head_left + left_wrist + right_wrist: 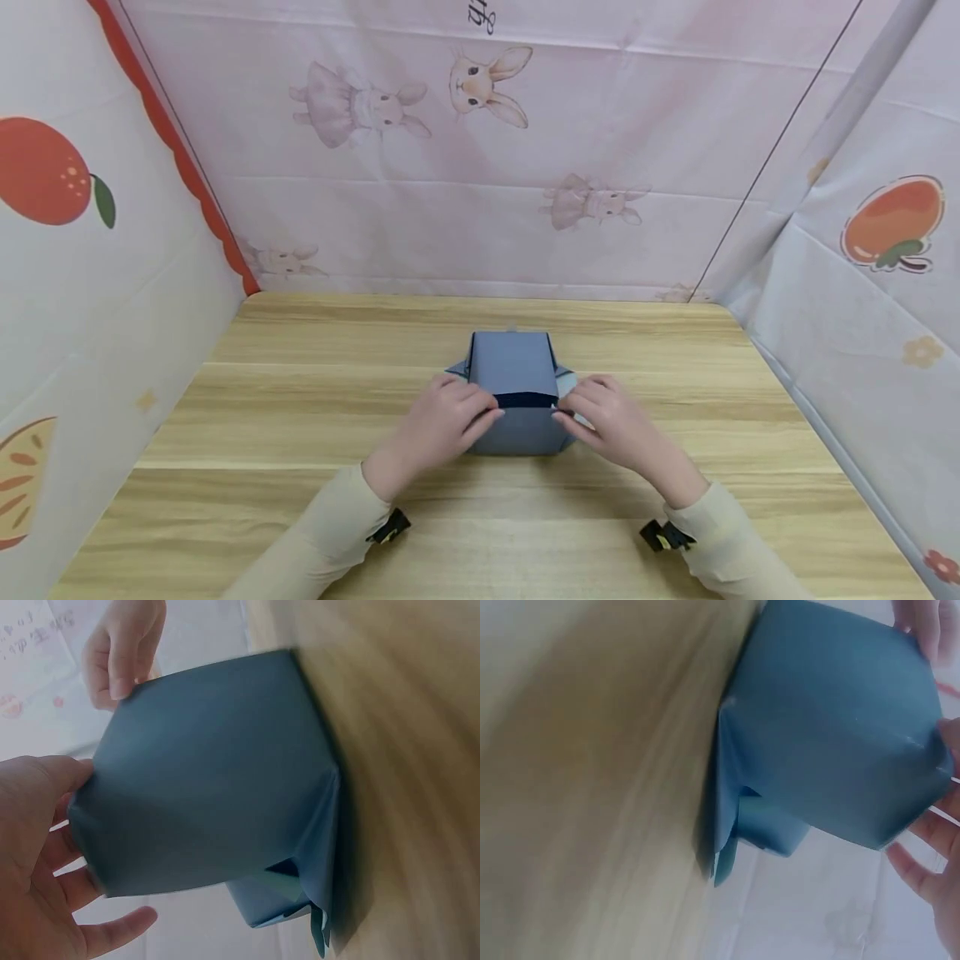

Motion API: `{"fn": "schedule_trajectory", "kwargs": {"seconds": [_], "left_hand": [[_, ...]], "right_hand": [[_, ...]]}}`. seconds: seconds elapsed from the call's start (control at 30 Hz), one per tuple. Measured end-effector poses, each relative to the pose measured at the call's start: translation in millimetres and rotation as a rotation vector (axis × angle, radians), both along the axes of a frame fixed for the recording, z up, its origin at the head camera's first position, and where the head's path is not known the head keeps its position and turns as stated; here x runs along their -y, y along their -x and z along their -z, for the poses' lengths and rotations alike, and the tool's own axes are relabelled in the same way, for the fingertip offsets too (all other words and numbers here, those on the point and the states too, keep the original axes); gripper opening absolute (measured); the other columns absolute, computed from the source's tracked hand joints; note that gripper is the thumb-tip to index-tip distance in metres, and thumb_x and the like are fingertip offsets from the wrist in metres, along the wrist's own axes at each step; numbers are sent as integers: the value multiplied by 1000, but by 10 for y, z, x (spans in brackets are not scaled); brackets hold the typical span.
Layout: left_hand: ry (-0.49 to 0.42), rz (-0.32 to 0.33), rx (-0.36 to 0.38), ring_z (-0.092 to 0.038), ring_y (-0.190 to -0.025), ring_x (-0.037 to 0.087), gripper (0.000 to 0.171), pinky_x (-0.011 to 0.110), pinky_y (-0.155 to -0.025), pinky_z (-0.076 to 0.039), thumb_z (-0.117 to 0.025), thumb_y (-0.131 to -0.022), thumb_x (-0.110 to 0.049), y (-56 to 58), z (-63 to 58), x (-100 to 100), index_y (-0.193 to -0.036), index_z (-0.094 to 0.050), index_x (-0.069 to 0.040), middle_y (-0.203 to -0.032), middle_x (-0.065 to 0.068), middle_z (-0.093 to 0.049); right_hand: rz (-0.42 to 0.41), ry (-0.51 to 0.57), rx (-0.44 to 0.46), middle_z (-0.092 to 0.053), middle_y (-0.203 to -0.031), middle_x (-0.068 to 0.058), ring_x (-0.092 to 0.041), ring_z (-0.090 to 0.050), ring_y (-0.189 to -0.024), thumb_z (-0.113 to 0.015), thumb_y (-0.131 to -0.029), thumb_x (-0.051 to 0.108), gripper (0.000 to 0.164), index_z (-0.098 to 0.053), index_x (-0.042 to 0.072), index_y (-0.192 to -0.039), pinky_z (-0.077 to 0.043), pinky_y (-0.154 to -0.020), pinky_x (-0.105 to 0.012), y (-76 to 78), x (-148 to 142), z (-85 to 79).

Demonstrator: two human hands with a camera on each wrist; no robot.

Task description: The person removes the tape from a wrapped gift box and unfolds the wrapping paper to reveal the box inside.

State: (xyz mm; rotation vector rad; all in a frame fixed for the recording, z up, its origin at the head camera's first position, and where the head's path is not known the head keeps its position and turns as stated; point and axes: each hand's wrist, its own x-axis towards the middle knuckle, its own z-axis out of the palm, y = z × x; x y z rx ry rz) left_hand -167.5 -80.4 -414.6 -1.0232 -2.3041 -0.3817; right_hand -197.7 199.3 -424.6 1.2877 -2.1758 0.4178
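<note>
A blue-grey paper (517,429) folded into a boxy shape stands on the wooden table, its front panel raised toward me. Between that panel and the flat top (513,362) runs a dark gap. My left hand (450,412) pinches the panel's upper left corner, thumb in front and fingers behind the edge. At the upper right corner, my right hand (611,421) pinches the same edge. In the left wrist view the broad panel (210,780) fills the middle, with a creased side fold (319,847) near the table. The right wrist view shows similar side folds (731,780). What lies inside is hidden.
The wooden table (300,400) extends around the paper to both sides. A pink rabbit-print cloth (450,233) hangs behind it. Fruit-print cloths stand at the left (112,317) and right (840,308). Dark straps (390,527) sit at the wrists over light sleeves.
</note>
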Motion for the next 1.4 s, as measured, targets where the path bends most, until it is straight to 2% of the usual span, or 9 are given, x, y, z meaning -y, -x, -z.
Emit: {"fn": "schedule_trajectory", "kwargs": {"seconds": [0.2, 0.33, 0.4, 0.47, 0.6, 0.67, 0.77, 1.0, 1.4], "left_hand": [[47, 46, 61, -66, -78, 6, 15, 41, -88, -55, -61, -96, -30, -232, 61, 67, -90, -72, -22, -82, -11, -71], [106, 73, 111, -67, -88, 6, 23, 41, -90, -54, -54, -99, -37, -383, 108, 122, -92, -72, -24, -89, -12, -72], [142, 88, 161, -67, -91, 6, 26, 39, -89, -53, -51, -100, -41, -448, 129, 152, -94, -71, -25, -91, -13, -72], [190, 109, 257, -66, -95, 6, 31, 39, -91, -52, -47, -100, -46, -494, 153, 184, -99, -72, -26, -96, -13, -72], [310, 118, 562, -61, -115, 11, 48, 44, -99, -47, -39, -99, -59, -542, 225, 227, -118, -69, -27, -118, -11, -68], [364, 96, 681, -55, -126, 16, 54, 48, -104, -44, -36, -98, -63, -548, 272, 232, -127, -64, -27, -131, -7, -63], [424, 35, 767, -44, -139, 24, 59, 54, -108, -40, -37, -96, -66, -544, 330, 221, -139, -54, -29, -147, 0, -50], [505, -123, 814, -25, -149, 34, 78, 67, -109, -29, -55, -86, -67, -454, 365, 82, -152, -34, -30, -162, 6, -26], [531, -185, 780, -21, -149, 38, 105, 71, -108, -25, -68, -70, -73, -291, 327, -122, -154, -28, -26, -163, 12, -21]], "right_hand": [[-63, -12, -46, -66, -75, 9, -9, -61, -74, -42, -105, 36, 39, -65, 16, -80, -46, -92, -43, -209, -94, 24], [-95, -62, -61, -66, -71, 10, -7, -62, -69, -37, -106, 32, 44, -66, 16, -78, -44, -94, -40, -333, -174, 52], [-101, -93, -43, -66, -70, 12, -4, -62, -68, -42, -105, 29, 39, -68, 17, -79, -46, -92, -39, -384, -207, 81], [-80, -141, 21, -67, -73, 14, -1, -63, -70, -50, -102, 30, 31, -70, 19, -81, -49, -88, -39, -430, -231, 114], [35, -299, 238, -71, -87, 13, -3, -66, -83, -62, -95, 33, 16, -72, 22, -91, -52, -86, -43, -516, -251, 178], [102, -384, 354, -72, -101, 8, -11, -67, -97, -63, -93, 37, 21, -72, 20, -100, -51, -91, -47, -547, -243, 211], [169, -469, 487, -66, -126, -3, -23, -62, -118, -64, -91, 43, 38, -68, 16, -118, -46, -99, -56, -573, -199, 260], [222, -539, 599, -41, -153, -13, -35, -41, -140, -64, -88, 52, 70, -47, 15, -145, -37, -107, -61, -540, 27, 301], [188, -591, 634, -29, -160, -12, -36, -31, -145, -61, -86, 61, 84, -33, 18, -153, -32, -106, -68, -406, 244, 294]]}}
